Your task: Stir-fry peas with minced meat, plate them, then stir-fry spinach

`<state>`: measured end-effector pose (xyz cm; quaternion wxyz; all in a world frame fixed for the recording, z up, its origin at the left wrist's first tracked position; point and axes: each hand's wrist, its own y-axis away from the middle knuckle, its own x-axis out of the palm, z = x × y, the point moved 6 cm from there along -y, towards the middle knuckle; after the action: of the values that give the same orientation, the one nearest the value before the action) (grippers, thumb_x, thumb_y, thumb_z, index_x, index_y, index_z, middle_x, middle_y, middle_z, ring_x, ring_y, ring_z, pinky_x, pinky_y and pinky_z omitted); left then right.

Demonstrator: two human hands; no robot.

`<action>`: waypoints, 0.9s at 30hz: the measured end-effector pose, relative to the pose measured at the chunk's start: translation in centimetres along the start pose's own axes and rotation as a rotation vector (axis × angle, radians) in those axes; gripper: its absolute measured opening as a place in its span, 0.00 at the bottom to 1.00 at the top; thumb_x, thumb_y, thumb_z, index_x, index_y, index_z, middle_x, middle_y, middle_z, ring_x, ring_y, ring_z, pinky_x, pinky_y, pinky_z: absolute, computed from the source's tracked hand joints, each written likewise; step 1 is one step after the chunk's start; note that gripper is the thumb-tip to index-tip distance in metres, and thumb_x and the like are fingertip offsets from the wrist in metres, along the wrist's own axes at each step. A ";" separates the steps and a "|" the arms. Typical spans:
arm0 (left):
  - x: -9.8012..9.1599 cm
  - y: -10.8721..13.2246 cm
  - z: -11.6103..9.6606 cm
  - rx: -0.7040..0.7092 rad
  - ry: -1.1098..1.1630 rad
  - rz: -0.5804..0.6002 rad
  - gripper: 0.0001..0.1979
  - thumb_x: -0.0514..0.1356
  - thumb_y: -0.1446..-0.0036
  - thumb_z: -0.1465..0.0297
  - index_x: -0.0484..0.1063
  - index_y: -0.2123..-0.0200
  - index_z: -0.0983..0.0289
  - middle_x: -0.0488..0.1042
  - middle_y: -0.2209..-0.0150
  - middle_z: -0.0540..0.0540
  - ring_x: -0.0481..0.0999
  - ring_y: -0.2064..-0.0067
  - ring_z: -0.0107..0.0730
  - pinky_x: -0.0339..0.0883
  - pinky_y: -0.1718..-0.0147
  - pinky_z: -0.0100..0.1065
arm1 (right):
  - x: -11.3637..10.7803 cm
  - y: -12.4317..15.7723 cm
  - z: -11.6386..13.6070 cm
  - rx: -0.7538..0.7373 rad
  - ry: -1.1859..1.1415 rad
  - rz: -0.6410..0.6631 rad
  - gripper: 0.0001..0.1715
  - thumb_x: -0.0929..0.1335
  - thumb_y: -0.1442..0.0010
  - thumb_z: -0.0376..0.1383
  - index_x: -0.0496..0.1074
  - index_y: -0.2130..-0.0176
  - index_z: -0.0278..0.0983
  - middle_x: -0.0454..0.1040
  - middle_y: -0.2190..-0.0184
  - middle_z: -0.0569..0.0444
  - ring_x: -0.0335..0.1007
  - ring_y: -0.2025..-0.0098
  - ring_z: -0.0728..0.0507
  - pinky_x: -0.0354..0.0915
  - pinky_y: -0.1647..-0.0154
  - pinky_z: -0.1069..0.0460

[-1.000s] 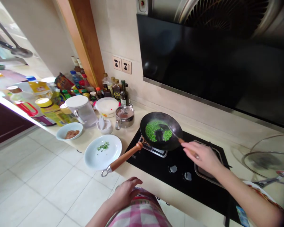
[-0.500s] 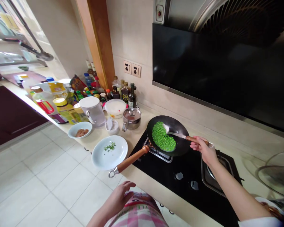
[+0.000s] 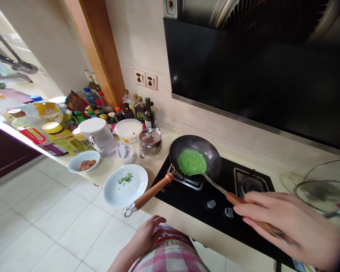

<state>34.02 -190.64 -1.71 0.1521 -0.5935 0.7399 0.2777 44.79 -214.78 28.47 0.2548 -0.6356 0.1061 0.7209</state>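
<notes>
My right hand is closed around the wooden handle of a metal spatula. Its head dips into a black wok at the near side of the peas, partly hidden by them. Bright green peas lie gathered in the wok's bottom. The wok rests on the left burner, its wooden handle pointing toward the front left. My left hand hangs before the checked apron, below the wok handle, fingers loosely extended and nothing visible in them.
Left of the stove stand a white plate with chopped greens, a bowl with raw meat, a steel pot and a pitcher. Several bottles line the wall. A glass lid lies right of the second burner.
My right hand has come nearer and lower, drawing the spatula from the peas' far side to their near side. The peas have been regathered. The view has shifted right; my left hand stays by the apron.
</notes>
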 end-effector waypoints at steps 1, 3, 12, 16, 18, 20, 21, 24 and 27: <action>0.1 0.0 0.0 -0.001 -0.004 0.004 0.14 0.53 0.38 0.65 0.72 0.51 0.59 0.76 0.52 0.57 0.77 0.53 0.38 0.70 0.52 0.36 | 1.4 -0.7 -0.1 -0.019 0.017 0.089 0.11 0.64 0.37 0.36 0.76 0.62 0.45 0.70 0.75 0.57 0.67 0.78 0.50 0.61 0.78 0.56; 0.1 0.0 -0.1 0.011 -0.009 0.006 0.14 0.53 0.38 0.64 0.72 0.52 0.59 0.76 0.52 0.57 0.77 0.53 0.38 0.70 0.52 0.36 | 3.7 -1.8 -1.9 0.022 0.037 0.168 0.13 0.62 0.37 0.34 0.76 0.61 0.44 0.72 0.74 0.57 0.67 0.77 0.50 0.60 0.78 0.55; 0.0 1.4 0.9 -0.068 0.041 -0.005 0.14 0.53 0.39 0.65 0.73 0.53 0.59 0.77 0.53 0.58 0.77 0.54 0.39 0.70 0.54 0.37 | 2.2 1.7 -16.1 0.759 -0.204 -0.402 0.16 0.68 0.44 0.49 0.78 0.62 0.42 0.80 0.69 0.51 0.78 0.71 0.41 0.72 0.68 0.49; 0.4 2.2 1.3 -0.104 0.021 0.012 0.14 0.53 0.39 0.65 0.73 0.54 0.59 0.77 0.53 0.58 0.77 0.54 0.39 0.70 0.54 0.36 | 7.8 2.5 -17.6 1.013 -0.598 -0.645 0.22 0.70 0.47 0.50 0.76 0.61 0.35 0.77 0.79 0.51 0.76 0.77 0.42 0.71 0.77 0.51; 0.4 2.4 1.3 -0.110 0.014 0.018 0.14 0.53 0.39 0.66 0.73 0.53 0.59 0.77 0.54 0.57 0.77 0.54 0.38 0.70 0.54 0.35 | 11.4 2.1 -17.0 1.033 -0.815 -0.739 0.25 0.70 0.48 0.50 0.74 0.60 0.32 0.76 0.79 0.51 0.76 0.77 0.43 0.71 0.78 0.52; 0.4 2.4 1.1 -0.100 0.011 0.024 0.14 0.53 0.39 0.66 0.73 0.53 0.59 0.77 0.54 0.57 0.77 0.55 0.38 0.70 0.55 0.35 | 13.6 1.7 -15.8 0.988 -0.924 -0.763 0.27 0.70 0.47 0.51 0.74 0.58 0.32 0.77 0.77 0.50 0.76 0.76 0.43 0.72 0.76 0.52; 0.3 2.3 1.0 -0.090 0.011 0.028 0.14 0.52 0.39 0.66 0.73 0.53 0.59 0.77 0.54 0.57 0.77 0.55 0.38 0.70 0.55 0.35 | 13.9 1.6 -15.1 0.953 -0.928 -0.752 0.26 0.70 0.46 0.51 0.74 0.58 0.32 0.78 0.76 0.50 0.77 0.75 0.43 0.73 0.74 0.52; 0.3 1.8 0.5 -0.071 0.016 0.029 0.14 0.52 0.39 0.64 0.73 0.54 0.60 0.77 0.55 0.58 0.77 0.56 0.38 0.70 0.56 0.35 | 12.7 2.1 -12.8 0.860 -0.852 -0.715 0.23 0.70 0.44 0.50 0.76 0.58 0.34 0.79 0.73 0.50 0.78 0.73 0.43 0.74 0.71 0.51; 0.5 1.3 0.2 -0.069 0.010 0.024 0.14 0.53 0.39 0.64 0.73 0.54 0.59 0.78 0.55 0.58 0.77 0.56 0.39 0.71 0.55 0.35 | 11.5 3.7 -11.4 0.836 -0.861 -0.695 0.23 0.70 0.43 0.50 0.76 0.57 0.35 0.79 0.72 0.49 0.78 0.72 0.43 0.75 0.70 0.50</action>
<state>32.63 -190.74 -1.84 0.1245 -0.5908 0.7379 0.3017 52.05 -220.68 14.70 0.7140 -0.1385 0.0548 0.6841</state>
